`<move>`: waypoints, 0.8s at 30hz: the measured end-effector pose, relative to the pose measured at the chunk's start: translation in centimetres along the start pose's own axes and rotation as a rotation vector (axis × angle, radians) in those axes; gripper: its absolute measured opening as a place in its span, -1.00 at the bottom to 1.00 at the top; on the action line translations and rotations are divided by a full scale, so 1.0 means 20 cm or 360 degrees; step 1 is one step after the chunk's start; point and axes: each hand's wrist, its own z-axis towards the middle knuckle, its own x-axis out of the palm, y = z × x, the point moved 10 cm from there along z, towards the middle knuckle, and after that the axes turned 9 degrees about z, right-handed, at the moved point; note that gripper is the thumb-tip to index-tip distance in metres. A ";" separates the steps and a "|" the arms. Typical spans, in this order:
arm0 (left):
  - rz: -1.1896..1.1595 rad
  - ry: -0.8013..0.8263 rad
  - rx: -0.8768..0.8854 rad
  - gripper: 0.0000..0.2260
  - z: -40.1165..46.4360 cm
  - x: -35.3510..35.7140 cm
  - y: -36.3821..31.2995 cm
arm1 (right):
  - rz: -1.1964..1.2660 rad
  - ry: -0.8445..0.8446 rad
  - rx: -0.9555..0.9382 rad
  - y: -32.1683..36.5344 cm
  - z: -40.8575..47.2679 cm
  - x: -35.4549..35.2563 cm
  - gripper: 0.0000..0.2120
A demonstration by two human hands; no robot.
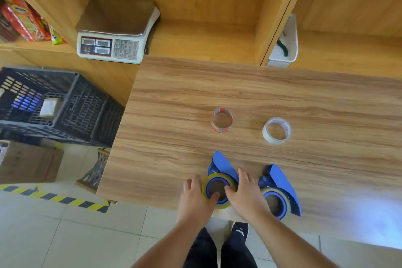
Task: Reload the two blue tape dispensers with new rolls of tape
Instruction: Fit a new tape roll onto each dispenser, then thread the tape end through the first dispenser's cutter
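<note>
Two blue tape dispensers lie on the wooden table near its front edge. The left dispenser [219, 164] carries a yellowish tape roll [217, 177] on its blue hub. My left hand [196, 197] grips that roll from the left, thumb over the hub. My right hand [244, 191] presses on the roll from the right. The right dispenser [282, 183] holds a clear roll [277, 203] and is untouched. Farther back stand a thin, red-printed empty core [222, 119] and a whitish, nearly empty roll [276, 130].
The wooden table [304, 98] stretches to the right. A white weighing scale [115, 32] sits on a shelf at the back left, a white basket [285, 43] at the back right. A black crate [50, 104] and a cardboard box [28, 162] stand left of the table.
</note>
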 end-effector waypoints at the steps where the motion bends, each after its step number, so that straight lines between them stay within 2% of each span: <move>1: -0.0028 0.0019 -0.0015 -0.48 0.01 0.00 -0.01 | -0.0003 0.0005 0.0029 -0.01 0.00 0.01 -0.28; 10: -0.0005 0.0125 -0.0015 -0.72 0.09 0.01 -0.02 | 0.0113 -0.0025 0.0148 -0.01 0.00 0.08 -0.29; 15: 0.0042 0.0149 -0.0008 -0.74 0.09 -0.04 -0.04 | 0.0219 -0.0015 0.0221 -0.01 0.00 0.12 -0.36; 20: 0.0004 0.0154 0.0037 -0.75 0.04 -0.12 -0.07 | 0.0367 -0.0089 0.0244 0.01 0.00 0.05 -0.70; 24: -0.0026 0.0104 0.0133 -0.69 -0.02 -0.22 -0.15 | 0.0486 -0.0029 0.0258 0.04 -0.04 -0.03 -0.60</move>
